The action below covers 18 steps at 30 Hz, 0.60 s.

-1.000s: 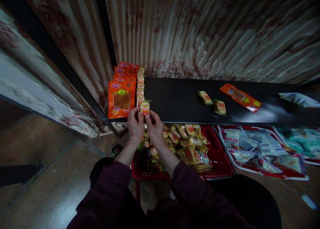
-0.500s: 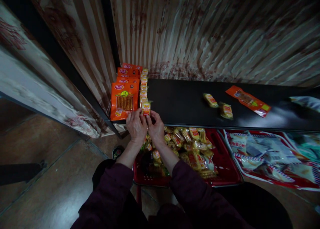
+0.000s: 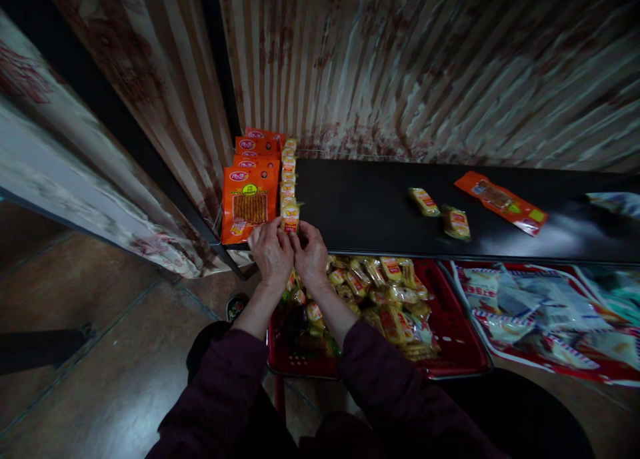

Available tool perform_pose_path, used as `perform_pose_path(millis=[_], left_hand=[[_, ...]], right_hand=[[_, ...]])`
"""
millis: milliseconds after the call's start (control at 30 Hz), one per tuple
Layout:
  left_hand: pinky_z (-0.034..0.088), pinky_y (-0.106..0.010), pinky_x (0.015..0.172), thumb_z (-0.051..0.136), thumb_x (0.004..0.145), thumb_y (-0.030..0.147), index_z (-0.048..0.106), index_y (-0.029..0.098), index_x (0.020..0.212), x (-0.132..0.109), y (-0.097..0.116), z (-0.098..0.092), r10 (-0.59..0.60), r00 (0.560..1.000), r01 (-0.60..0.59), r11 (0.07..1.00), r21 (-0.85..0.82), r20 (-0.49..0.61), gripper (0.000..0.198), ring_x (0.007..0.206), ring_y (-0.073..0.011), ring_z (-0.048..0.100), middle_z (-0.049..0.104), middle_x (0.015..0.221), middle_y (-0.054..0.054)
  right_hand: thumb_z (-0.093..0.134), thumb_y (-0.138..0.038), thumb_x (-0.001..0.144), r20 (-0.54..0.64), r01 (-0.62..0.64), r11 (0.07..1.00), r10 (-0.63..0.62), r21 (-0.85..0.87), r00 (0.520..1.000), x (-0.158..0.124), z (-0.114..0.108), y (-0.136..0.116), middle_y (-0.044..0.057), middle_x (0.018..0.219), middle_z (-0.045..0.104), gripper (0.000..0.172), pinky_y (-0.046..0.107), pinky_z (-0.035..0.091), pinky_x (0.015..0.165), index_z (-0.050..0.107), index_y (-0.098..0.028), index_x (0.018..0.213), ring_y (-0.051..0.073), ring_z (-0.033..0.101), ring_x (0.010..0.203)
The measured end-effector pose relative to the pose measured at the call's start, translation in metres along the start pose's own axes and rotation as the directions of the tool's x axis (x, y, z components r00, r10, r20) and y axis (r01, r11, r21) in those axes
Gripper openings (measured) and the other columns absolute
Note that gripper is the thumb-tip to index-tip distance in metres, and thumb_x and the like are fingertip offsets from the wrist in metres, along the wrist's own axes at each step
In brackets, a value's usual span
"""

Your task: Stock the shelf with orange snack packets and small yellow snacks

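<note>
At the front left of the black shelf [image 3: 360, 205], my left hand [image 3: 273, 252] and my right hand [image 3: 310, 255] meet at a small yellow packet [image 3: 290, 217] with a red label. Both hands have their fingers closed on its lower part, one from each side. The packet is upright at the front end of a row of similar yellow packets [image 3: 288, 175] running back along the shelf. Just left of that row stand orange snack bags [image 3: 250, 202], one behind another. My fingertips partly hide the packet's bottom.
Below the shelf, a red basket [image 3: 450, 319] holds several yellow packets. Another basket [image 3: 475, 329] with white bags is to its right. On the shelf lie two loose yellow packets [image 3: 424, 202] [image 3: 456, 223] and an orange pack [image 3: 501, 202]. A curtain [image 3: 400, 65] hangs behind.
My hands and the held packet have moved slightly down and left, and the packet now sits closer in line with the row. Both hands keep their hold.
</note>
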State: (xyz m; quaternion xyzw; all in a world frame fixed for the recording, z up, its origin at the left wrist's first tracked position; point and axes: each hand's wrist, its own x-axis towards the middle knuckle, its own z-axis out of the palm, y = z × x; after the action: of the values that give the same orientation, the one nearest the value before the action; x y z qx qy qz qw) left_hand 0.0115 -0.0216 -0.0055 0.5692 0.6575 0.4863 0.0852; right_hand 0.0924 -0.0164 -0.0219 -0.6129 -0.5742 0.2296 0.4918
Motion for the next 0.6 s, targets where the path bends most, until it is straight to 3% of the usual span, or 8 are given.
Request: perform_pose_path(millis=[600], left_hand=[[0.032,-0.046,0.103,0.049,0.08,0.014,0.064,0.018,0.104,0.0028,-0.0048,0.0055,0.015,1.0,-0.015,1.0,0.019,-0.006,0.029,0.108,-0.0252,0.053,0.067,0.106,-0.011]], right_hand=[[0.053,-0.026,0.081,0.037,0.047,0.989,-0.042,-0.137,0.998,0.0079,0.0,-0.0004,0.008,0.093,0.063,0.028,0.035,0.046,0.077,0.063,-0.018,0.106,0.02,0.056,0.077]])
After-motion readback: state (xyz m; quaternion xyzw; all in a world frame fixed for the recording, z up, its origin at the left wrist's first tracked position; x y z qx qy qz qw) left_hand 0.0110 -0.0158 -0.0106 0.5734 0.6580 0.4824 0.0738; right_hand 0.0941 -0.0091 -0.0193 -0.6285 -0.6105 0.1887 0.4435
